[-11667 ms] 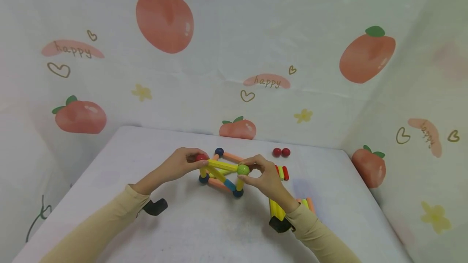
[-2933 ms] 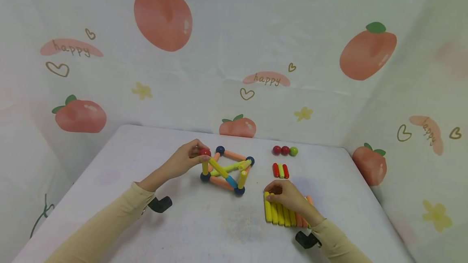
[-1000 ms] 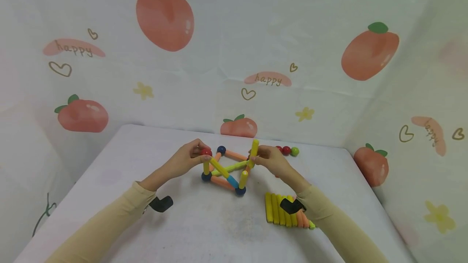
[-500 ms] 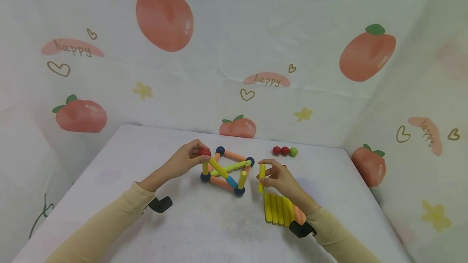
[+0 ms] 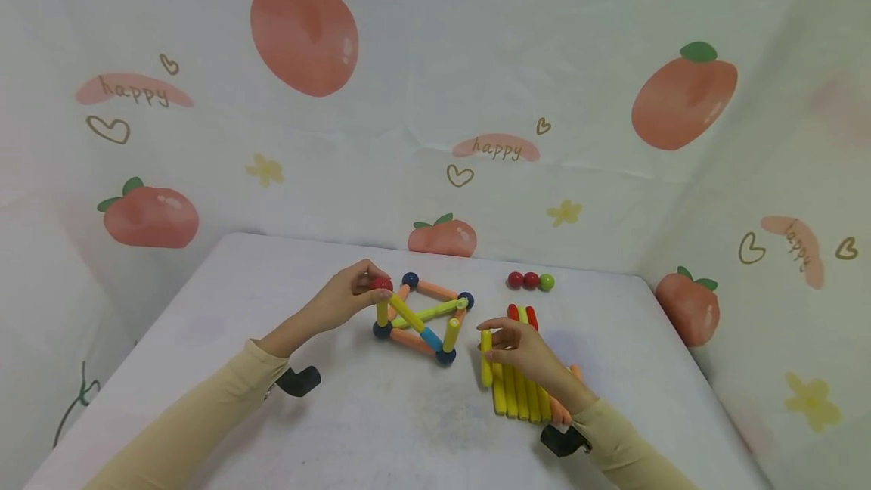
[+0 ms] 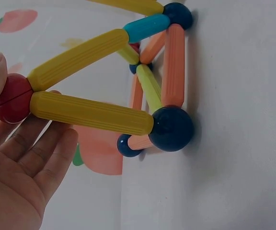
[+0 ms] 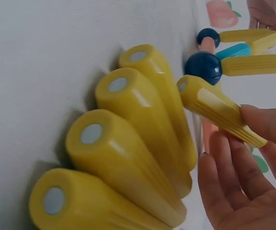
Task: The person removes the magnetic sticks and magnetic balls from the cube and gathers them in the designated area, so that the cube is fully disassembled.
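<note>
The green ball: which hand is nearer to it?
Right. The right hand is on the camera's side of the green ball; the left hand is farther left, holding a red ball.

Head view: left hand point(image 5: 340, 299) covers part of the red ball point(image 5: 383, 285). Right hand point(image 5: 524, 346) hides some far ends of the yellow row point(image 5: 512, 399) and part of the short rods point(image 5: 531, 317); orange rods point(image 5: 559, 411) partly behind it too, count unclear. Both sleeves point(image 5: 197, 418) run off the bottom edge. Left wrist view: left hand clipped left and bottom. Right wrist view: thumb point(image 7: 267, 122) over part of the held yellow rod point(image 7: 212, 106); nearest row rod point(image 7: 80, 203) clipped at bottom.
</note>
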`<action>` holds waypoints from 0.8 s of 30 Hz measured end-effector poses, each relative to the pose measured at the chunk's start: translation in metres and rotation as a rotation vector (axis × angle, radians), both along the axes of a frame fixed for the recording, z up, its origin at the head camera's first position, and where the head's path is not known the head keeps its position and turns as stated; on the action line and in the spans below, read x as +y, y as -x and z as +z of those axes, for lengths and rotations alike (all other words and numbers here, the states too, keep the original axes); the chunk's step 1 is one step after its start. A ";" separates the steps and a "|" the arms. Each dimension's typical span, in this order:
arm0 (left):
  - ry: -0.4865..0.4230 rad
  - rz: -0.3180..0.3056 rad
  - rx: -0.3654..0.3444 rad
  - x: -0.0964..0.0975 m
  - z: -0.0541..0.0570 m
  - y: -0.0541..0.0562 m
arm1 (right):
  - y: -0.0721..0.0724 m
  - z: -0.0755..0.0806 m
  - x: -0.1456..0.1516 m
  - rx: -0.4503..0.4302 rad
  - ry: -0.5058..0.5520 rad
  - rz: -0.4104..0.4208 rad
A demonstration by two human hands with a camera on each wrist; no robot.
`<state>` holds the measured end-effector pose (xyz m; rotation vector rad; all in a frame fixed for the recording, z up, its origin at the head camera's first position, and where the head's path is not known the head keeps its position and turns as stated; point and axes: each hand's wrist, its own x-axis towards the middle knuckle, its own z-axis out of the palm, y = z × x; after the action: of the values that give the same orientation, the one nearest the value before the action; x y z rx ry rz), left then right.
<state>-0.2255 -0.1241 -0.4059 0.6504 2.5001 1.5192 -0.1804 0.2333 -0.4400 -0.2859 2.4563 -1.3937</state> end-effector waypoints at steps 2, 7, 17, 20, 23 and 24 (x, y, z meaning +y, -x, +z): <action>0.003 0.003 0.002 0.000 0.000 0.000 | 0.000 -0.003 0.000 0.019 -0.014 0.000; 0.008 0.005 0.006 0.000 0.000 0.000 | 0.000 -0.006 0.002 0.041 -0.043 0.000; 0.005 0.002 0.002 0.001 0.003 -0.002 | -0.001 -0.013 0.004 0.042 -0.124 0.038; 0.014 0.002 0.011 0.001 0.004 -0.002 | -0.002 -0.013 0.004 0.036 -0.130 0.046; 0.012 0.002 0.009 0.001 0.003 -0.002 | -0.004 -0.014 0.003 0.024 -0.146 0.045; 0.012 0.003 0.008 0.001 0.003 -0.002 | -0.005 -0.014 0.003 0.021 -0.153 0.047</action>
<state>-0.2237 -0.1230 -0.4028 0.6526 2.5153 1.5043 -0.1758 0.2364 -0.4538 -0.3216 2.5392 -1.1819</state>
